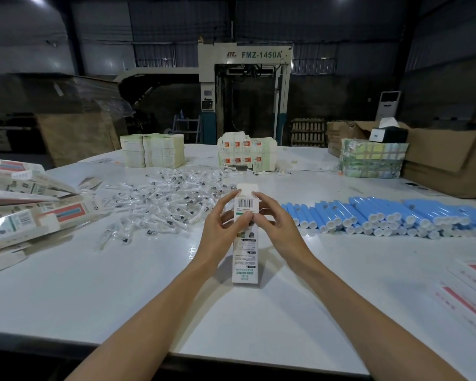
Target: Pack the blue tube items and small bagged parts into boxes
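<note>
A long white printed box (245, 257) lies lengthwise on the white table (121, 284) in front of me, its far end flap (247, 188) standing up. My left hand (224, 220) grips the box's far end from the left, and my right hand (275, 218) grips it from the right, fingertips on the barcode panel. Rows of blue tubes (382, 215) with white caps lie to the right. A heap of small clear bagged parts (171, 199) spreads out to the left and behind the box.
Packed boxes in clear wrap (25, 204) pile up at the left. Stacks of flat box blanks (153, 150) (245, 155) stand at the back, with a taped bundle (373, 158) and brown cartons (448, 158) at the right. Flat printed sleeves (467, 292) lie near the right edge.
</note>
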`<state>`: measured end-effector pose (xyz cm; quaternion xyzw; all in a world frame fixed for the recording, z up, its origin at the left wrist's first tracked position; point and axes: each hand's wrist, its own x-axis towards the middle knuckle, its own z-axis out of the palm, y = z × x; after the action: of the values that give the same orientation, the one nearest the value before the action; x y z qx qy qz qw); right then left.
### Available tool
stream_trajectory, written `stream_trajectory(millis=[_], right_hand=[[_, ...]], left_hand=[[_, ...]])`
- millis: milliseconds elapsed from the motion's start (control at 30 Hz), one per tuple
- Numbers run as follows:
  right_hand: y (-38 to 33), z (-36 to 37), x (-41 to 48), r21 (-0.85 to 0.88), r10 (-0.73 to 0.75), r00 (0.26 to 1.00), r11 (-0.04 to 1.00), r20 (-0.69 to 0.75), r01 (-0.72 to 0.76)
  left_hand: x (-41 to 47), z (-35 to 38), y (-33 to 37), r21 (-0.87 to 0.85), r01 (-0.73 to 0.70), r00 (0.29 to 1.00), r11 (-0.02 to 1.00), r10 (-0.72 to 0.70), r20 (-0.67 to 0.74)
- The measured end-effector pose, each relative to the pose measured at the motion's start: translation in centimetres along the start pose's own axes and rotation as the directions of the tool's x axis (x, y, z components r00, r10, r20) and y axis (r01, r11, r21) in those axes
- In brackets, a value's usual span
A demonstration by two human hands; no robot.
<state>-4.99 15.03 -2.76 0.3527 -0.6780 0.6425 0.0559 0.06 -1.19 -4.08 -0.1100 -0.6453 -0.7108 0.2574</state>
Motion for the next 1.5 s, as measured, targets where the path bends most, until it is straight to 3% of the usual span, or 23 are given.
stream_trajectory(millis=[500,667,767,933,1233,1333,1500], right_hand=[[0.5,-0.8,0.2,-0.087,0.034,0.997,0.996,0.071,-0.028],[0.1,-1.5,0.3,0.014,0.004,1.0,1.0,-0.015,-0.004],[0.1,-1.9,0.6,0.081,0.061,0.992,0.995,-0.113,-0.052],[0.7,-2.6,1.3,0.113,0.171,0.984,0.98,-0.059,-0.164],[-0.3,-3.3,1.2,-0.077,-0.039,0.999,0.996,-0.028,0.037],[-0.8,-3.5,1.1,-0.09,-0.036,0.999,0.995,0.016,0.037],[-1.4,-2.7,1.2,0.052,0.056,0.998,0.997,-0.005,-0.056]], left_hand=[[-0.1,-0.1,-0.3,0.07,0.037,0.999,0.997,-0.039,0.017],[-0.2,0.1,0.1,0.06,0.045,0.998,0.997,-0.047,0.04],[-0.2,0.3,0.3,0.05,0.059,0.996,0.997,-0.062,0.068],[-0.6,0.7,0.6,0.084,0.085,0.987,0.993,-0.095,0.129],[-0.8,0.8,0.8,0.097,0.082,0.981,0.992,-0.097,0.167],[-0.8,0.8,0.7,0.095,0.079,0.983,0.992,-0.094,0.161],[-0.8,0.9,0.8,0.11,0.055,0.984,0.992,-0.073,0.165]])
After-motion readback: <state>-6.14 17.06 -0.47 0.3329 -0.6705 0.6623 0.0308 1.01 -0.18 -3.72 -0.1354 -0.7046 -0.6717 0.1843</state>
